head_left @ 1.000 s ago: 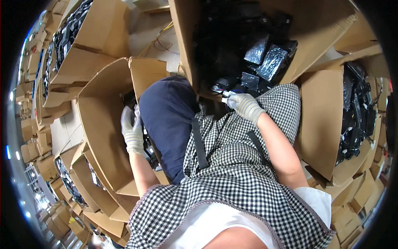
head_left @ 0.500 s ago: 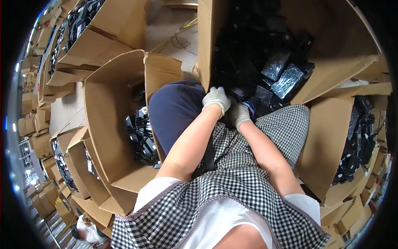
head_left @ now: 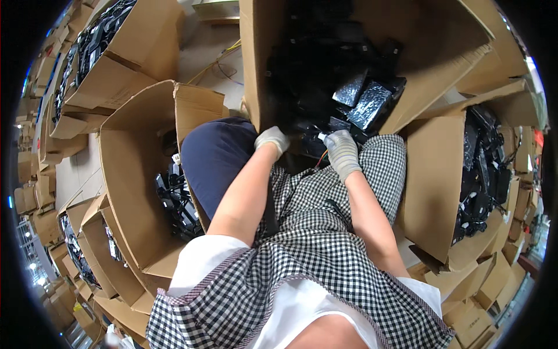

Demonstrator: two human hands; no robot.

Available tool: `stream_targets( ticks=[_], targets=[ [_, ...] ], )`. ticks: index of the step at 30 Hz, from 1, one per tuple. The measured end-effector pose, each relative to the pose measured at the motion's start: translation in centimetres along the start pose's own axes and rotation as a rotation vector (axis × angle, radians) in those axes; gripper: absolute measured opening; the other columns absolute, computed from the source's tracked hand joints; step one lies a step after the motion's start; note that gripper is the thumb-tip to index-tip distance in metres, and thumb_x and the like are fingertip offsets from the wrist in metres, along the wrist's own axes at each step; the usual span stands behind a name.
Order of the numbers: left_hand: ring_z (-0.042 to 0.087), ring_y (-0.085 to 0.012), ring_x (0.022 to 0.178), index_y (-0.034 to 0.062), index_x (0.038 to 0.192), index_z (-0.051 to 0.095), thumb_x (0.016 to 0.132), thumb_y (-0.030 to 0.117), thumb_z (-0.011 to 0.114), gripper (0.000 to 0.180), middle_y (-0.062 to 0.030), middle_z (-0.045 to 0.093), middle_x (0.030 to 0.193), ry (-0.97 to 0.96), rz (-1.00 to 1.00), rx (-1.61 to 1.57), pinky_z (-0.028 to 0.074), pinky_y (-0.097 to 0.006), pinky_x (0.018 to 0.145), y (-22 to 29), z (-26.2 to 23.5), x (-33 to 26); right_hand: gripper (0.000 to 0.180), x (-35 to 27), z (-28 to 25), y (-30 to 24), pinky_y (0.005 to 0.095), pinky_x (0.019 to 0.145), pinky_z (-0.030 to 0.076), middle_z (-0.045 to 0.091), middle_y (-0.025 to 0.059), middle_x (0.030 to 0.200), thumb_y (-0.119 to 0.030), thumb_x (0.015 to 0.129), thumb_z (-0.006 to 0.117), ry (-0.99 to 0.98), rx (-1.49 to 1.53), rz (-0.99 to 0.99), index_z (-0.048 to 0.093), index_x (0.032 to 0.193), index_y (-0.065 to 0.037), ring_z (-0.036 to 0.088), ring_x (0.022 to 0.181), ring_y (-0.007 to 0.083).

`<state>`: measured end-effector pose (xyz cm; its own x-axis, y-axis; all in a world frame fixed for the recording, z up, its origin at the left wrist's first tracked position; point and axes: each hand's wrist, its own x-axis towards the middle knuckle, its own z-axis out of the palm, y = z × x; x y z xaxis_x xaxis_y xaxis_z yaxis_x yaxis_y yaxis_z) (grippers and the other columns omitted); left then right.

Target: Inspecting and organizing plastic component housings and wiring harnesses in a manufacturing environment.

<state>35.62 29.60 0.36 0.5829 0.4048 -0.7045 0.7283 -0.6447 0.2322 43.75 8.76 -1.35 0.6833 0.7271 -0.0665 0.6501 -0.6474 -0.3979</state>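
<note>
My left hand (head_left: 272, 141), in a pale knitted glove, is at the near edge of the large cardboard box (head_left: 251, 64) before me. Its fingers are curled, and what lies in them is hidden in the dark. My gloved right hand (head_left: 342, 152) is closed on a cable with a white connector (head_left: 322, 136) at its fingertips. An orange-red wire (head_left: 321, 157) hangs below that hand. Behind both hands, black devices fill the large box, and a shiny plastic-wrapped black piece (head_left: 369, 106) lies on top.
To the left, an open box (head_left: 133, 192) holds black adapters (head_left: 177, 203) with cables. A box (head_left: 433, 192) at the right contains more black parts (head_left: 482, 168). A yellow cable (head_left: 224, 55) lies on the floor at the back. Several more boxes surround me.
My hands have moved apart, with the right one lifted and turned, now showing the white connector. The whole view has shifted, so the boxes appear farther left.
</note>
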Motion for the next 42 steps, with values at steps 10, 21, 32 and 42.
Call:
stream_targets(
  ticks=[10,21,32,42],
  targets=[
    [0.064,-0.0352,0.085,0.0040,0.107,0.059,0.090,0.019,0.048,0.025,-0.0209,0.066,0.089,0.752,0.380,-0.169,0.048,-0.040,0.073,0.1,-10.0,-9.8,0.023,1.0,-9.1,-2.2,0.0272,0.078,0.045,0.054,0.0051,0.102,-0.020,0.085,0.067,0.566,1.024,0.079,0.064,0.091,0.002,0.054,0.090,0.0128],
    [0.059,-0.0129,0.088,0.0033,0.123,0.048,0.085,-0.005,0.060,0.041,-0.0047,0.059,0.095,0.497,1.182,-1.395,0.049,-0.025,0.083,7.8,-20.9,-15.7,0.019,6.2,-5.8,0.0,0.0317,0.089,0.044,0.055,0.0141,0.124,-0.013,0.088,0.060,0.645,0.954,0.162,0.064,0.099,0.003,0.054,0.109,0.0256],
    [0.060,-0.0189,0.075,0.0039,0.093,0.066,0.084,0.019,0.068,0.018,-0.0072,0.062,0.081,0.176,0.835,-0.981,0.047,-0.029,0.070,1.6,-6.2,-14.3,0.039,-2.6,-14.9,-7.3,0.0144,0.041,0.026,0.049,-0.0041,0.056,-0.042,0.086,0.063,-0.023,1.525,0.297,0.067,0.090,-0.003,0.036,0.043,0.0011],
    [0.058,-0.0276,0.065,0.0085,0.097,0.066,0.068,0.015,0.071,0.030,-0.0088,0.060,0.070,0.725,0.774,-0.011,0.047,-0.036,0.060,-0.2,-2.6,-14.3,0.033,-4.5,-12.1,-10.7,0.0179,0.042,0.026,0.043,-0.0060,0.054,-0.033,0.088,0.061,-0.306,1.418,0.375,0.065,0.081,-0.001,0.035,0.045,0.0016]
  ],
)
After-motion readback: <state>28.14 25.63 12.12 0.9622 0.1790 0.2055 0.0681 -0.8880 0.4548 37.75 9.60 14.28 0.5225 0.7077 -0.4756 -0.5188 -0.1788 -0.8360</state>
